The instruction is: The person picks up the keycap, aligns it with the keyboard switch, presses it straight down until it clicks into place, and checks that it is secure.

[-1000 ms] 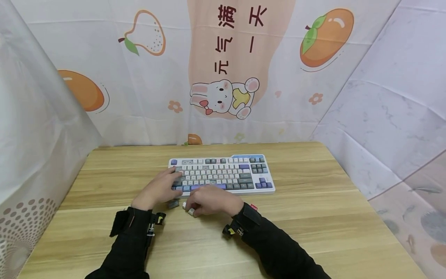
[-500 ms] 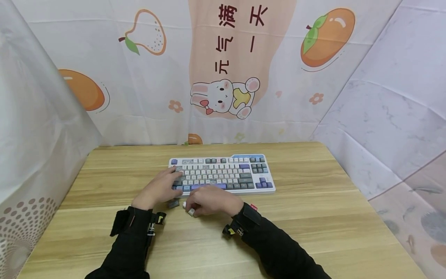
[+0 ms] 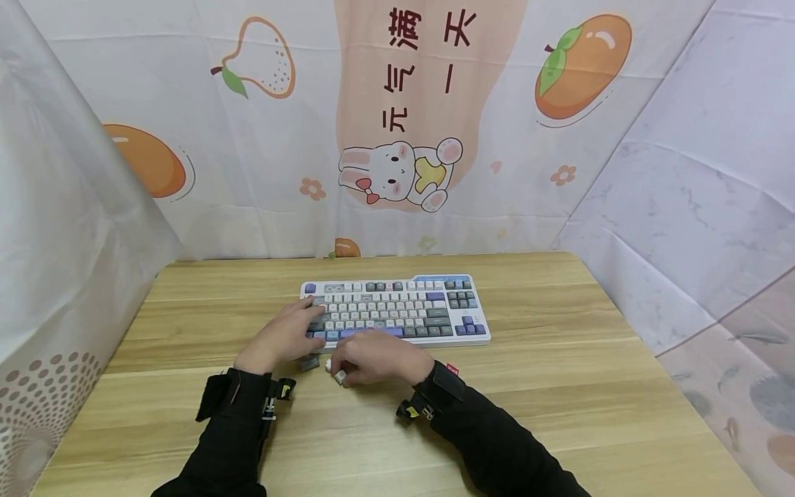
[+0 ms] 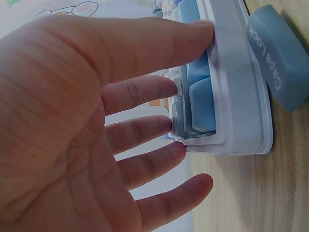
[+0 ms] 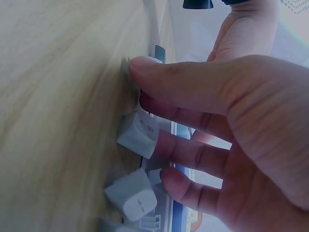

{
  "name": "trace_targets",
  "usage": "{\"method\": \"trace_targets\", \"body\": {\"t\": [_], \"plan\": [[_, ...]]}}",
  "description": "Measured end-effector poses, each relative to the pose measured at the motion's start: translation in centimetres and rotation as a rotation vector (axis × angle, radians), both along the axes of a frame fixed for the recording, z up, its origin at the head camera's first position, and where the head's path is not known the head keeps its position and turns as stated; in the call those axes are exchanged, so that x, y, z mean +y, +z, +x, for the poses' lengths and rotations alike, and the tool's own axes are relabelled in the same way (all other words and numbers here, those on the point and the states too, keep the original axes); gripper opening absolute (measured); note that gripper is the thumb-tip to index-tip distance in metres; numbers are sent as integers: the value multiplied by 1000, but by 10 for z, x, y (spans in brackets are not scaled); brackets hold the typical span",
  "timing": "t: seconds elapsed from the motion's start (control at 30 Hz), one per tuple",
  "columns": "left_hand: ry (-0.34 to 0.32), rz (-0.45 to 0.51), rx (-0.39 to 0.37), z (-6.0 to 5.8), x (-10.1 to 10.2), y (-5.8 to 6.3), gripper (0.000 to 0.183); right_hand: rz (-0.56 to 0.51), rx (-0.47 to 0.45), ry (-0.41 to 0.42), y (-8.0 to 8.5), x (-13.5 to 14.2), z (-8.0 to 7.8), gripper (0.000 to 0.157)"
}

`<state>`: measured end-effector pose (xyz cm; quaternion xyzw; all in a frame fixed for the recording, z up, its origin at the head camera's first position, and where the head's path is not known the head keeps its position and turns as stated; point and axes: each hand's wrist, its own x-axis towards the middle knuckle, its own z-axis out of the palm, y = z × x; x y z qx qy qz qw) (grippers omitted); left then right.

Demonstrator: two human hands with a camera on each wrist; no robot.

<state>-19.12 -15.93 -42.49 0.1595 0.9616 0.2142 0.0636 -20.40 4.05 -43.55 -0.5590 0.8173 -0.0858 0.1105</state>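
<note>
- Step in hand, as far as I can judge: the right hand [image 3: 381,357] handles loose keycaps while the left hand [image 3: 282,338] steadies the keyboard [image 3: 397,307].
- The keyboard lies flat on the table [image 3: 528,414]. With twelve o'clock pointing away from the person, a dark Caps Lock keycap [image 3: 308,362] lies off its middle at eight, a white keycap [image 3: 340,377] between seven and eight.
- More pale loose keycaps, one upper [image 5: 137,133] and one lower [image 5: 131,194] in the right wrist view, sit beside the right fingers.
- The next move probably calls for a sure thumb-and-forefinger hold on one keycap, clear of its neighbours, with the keyboard kept still.
- Left hand: on the keyboard's left end, pointing towards one or two o'clock; fingers spread and nearly straight, thumb against the front edge, nothing grasped.
- Right hand: pointing towards nine o'clock, fingers bent, thumb and forefinger close about the white keycap; I cannot tell whether they pinch it or only touch it.
- The left forearm reaches in towards one o'clock, the right towards ten.
</note>
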Motion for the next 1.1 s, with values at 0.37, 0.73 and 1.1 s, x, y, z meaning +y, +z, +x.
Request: {"method": "trace_targets", "body": {"t": [0.37, 0.73, 1.1], "plan": [[-2, -3, 3, 0, -1, 0, 60, -38, -3, -11, -2, 1, -3, 19], [-7, 0, 1, 2, 0, 1, 59, -79, -59, -93, 4, 10, -9, 22], [-1, 1, 13, 2, 0, 0, 58, -134, -9, -128, 16, 28, -20, 25]]}}
